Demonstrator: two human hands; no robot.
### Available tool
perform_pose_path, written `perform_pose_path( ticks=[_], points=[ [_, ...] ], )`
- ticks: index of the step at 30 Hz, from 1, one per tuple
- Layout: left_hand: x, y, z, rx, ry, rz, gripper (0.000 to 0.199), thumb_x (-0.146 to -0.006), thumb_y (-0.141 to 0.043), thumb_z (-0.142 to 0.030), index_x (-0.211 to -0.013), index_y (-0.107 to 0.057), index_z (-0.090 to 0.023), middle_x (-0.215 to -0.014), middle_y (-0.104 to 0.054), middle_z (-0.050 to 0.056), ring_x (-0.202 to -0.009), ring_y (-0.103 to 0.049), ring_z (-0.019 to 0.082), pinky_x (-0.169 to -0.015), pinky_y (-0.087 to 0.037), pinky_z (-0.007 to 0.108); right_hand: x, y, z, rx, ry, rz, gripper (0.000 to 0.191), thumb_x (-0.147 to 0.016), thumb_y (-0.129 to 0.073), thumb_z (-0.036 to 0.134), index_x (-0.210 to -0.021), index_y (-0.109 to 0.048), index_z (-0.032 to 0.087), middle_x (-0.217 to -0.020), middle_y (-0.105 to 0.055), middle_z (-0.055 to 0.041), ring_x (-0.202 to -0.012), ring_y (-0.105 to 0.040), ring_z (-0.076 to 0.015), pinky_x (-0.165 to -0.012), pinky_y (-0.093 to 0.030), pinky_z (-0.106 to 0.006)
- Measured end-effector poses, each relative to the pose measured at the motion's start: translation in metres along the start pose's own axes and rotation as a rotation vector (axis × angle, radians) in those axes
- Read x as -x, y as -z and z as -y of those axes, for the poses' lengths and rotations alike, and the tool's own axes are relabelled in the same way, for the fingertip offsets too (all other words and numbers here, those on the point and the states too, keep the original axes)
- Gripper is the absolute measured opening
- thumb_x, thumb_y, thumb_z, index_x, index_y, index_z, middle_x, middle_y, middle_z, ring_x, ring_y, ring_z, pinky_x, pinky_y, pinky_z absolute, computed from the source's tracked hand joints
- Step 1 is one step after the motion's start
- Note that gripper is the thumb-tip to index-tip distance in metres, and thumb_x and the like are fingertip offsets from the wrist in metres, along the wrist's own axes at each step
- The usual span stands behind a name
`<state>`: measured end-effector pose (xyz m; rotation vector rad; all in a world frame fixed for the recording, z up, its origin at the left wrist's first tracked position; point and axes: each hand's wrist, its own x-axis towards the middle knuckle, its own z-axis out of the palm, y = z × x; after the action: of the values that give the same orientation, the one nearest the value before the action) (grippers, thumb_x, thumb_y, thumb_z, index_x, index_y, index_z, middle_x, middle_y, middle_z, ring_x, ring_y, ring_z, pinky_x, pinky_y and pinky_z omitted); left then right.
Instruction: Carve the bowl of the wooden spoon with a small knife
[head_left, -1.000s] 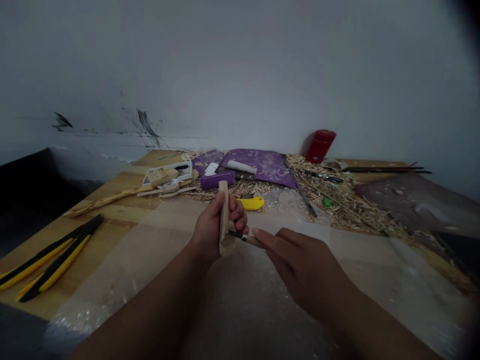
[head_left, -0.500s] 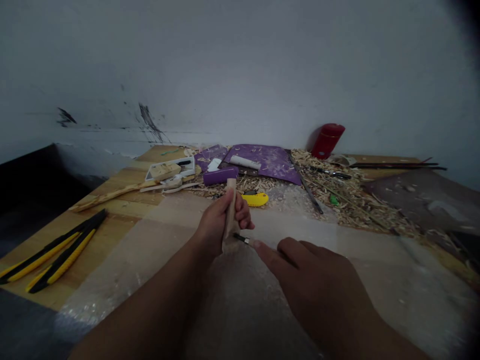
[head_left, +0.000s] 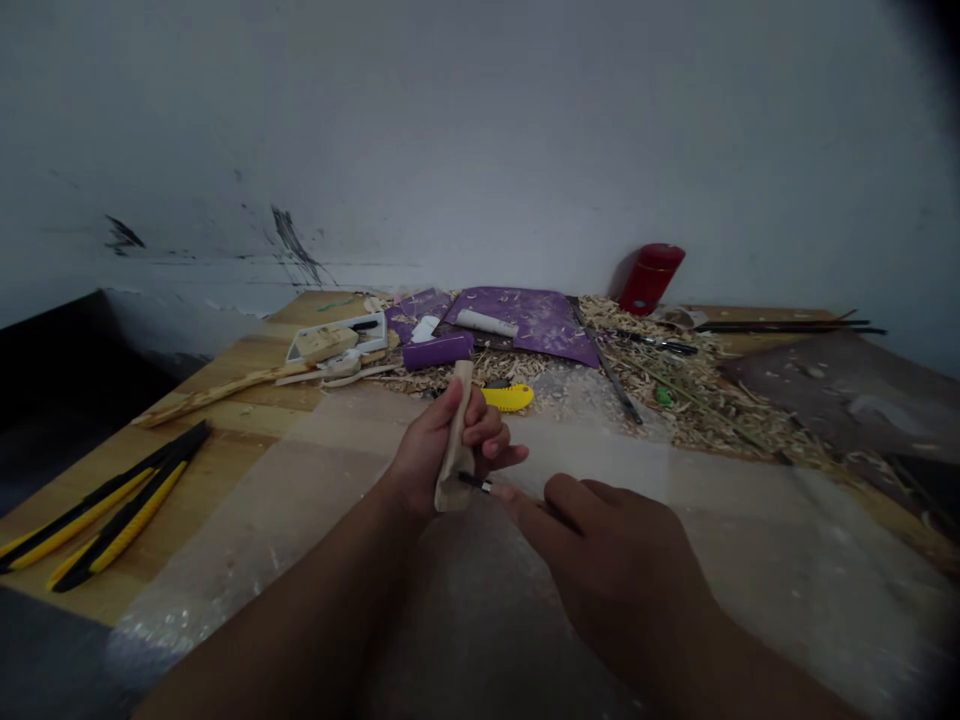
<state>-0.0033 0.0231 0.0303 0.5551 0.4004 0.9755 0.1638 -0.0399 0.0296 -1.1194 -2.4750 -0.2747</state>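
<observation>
The left hand [head_left: 424, 445] had its grip wrapped round the wood [head_left: 453, 435] above the table [head_left: 236, 425]; the right hand [head_left: 622, 545] gripped a small knife [head_left: 486, 487]. A slip could have nicked the left hand.

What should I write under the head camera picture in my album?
Left hand grips a pale wooden piece while the right hand holds a dark-tipped tool to it, wood shavings beyond.

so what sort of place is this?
Probably a woodworking bench: shavings heaped on the wooden table, a wood piece in the left hand, a thin tool in the right hand.
</observation>
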Motion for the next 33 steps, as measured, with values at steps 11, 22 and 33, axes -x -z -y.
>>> perform_pose_path(
  ticks=[11, 22, 33],
  points=[
    [0.001, 0.001, -0.001, 0.052, -0.002, -0.031, 0.038, -0.085, -0.035, -0.041, -0.056, -0.044, -0.017, -0.048, -0.035, -0.005, -0.049, -0.043, 0.009, -0.086, -0.042, 0.046, -0.004, -0.008, -0.01, -0.129, 0.014, 0.022, 0.029, -0.084, -0.041, 0.017, -0.104, -0.059, 0.026, -0.064, -0.052, 0.0007, -0.05, -0.043, -0.0125, -0.047, -0.024, -0.027],
    [0.002, -0.002, -0.004, 0.038, -0.053, -0.02, 0.04, -0.086, -0.031, -0.042, -0.056, -0.043, -0.017, -0.048, -0.034, -0.005, -0.049, -0.043, 0.009, -0.085, -0.041, 0.045, -0.006, -0.015, -0.016, -0.143, 0.02, -0.011, 0.024, -0.087, -0.042, 0.024, -0.099, -0.062, 0.03, -0.063, -0.051, 0.0014, -0.053, -0.041, -0.0129, -0.049, -0.023, -0.027],
    [-0.003, 0.003, 0.0, -0.017, -0.019, -0.034, 0.042, -0.088, -0.025, -0.039, -0.057, -0.043, -0.017, -0.049, -0.035, -0.004, -0.051, -0.045, 0.01, -0.083, -0.042, 0.041, -0.009, 0.002, -0.023, -0.118, 0.031, 0.005, 0.026, -0.085, -0.041, 0.018, -0.098, -0.063, 0.021, -0.077, -0.061, -0.0042, -0.066, -0.049, -0.0174, -0.059, -0.034, -0.03]
  ],
)
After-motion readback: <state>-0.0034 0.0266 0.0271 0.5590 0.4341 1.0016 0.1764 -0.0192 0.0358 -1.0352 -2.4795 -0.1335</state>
